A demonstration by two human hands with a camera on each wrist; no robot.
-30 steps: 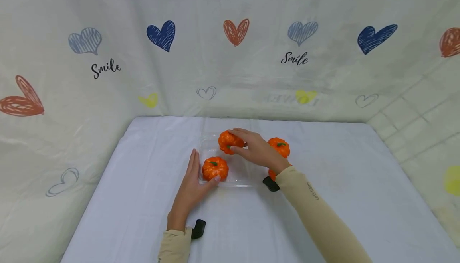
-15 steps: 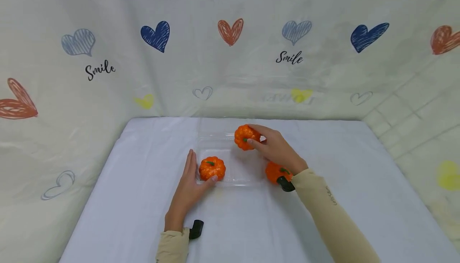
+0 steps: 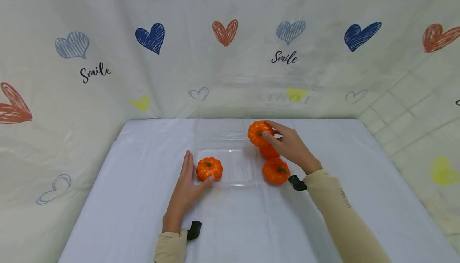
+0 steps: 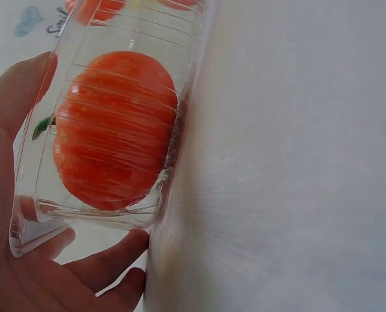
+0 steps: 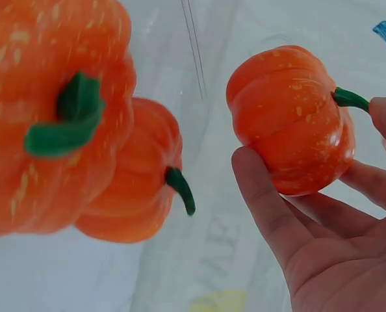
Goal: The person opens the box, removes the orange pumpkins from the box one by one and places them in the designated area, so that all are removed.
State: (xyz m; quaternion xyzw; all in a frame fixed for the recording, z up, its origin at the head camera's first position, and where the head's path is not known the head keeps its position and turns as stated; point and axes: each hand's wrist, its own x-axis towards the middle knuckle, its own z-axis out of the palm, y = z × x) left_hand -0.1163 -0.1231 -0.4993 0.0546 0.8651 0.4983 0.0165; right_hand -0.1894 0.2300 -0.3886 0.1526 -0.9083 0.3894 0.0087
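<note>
My right hand [image 3: 294,146] holds an orange toy pumpkin [image 3: 258,132] with a green stem between thumb and fingers, above the container's right side. In the right wrist view the thumb touches the stem of this held pumpkin [image 5: 285,120]. A clear plastic container [image 3: 241,163] has another toy pumpkin [image 3: 209,170] in its front left part. Along the container's left side lie the straight fingers of my left hand [image 3: 184,193], its thumb at the front rim. The left wrist view shows that pumpkin [image 4: 118,130] through the clear wall.
Two more toy pumpkins stand right of the container: a front one [image 3: 276,172] and a rear one [image 3: 269,152], partly hidden behind the held one. The container's raised clear lid [image 3: 221,125] is at the back. A white cloth [image 3: 143,167] covers the table; a printed curtain [image 3: 251,71] hangs behind.
My right hand has carried its pumpkin rightward from over the container to its right edge, above the rear pumpkin. The left hand stays at the container; the head view has shifted slightly.
</note>
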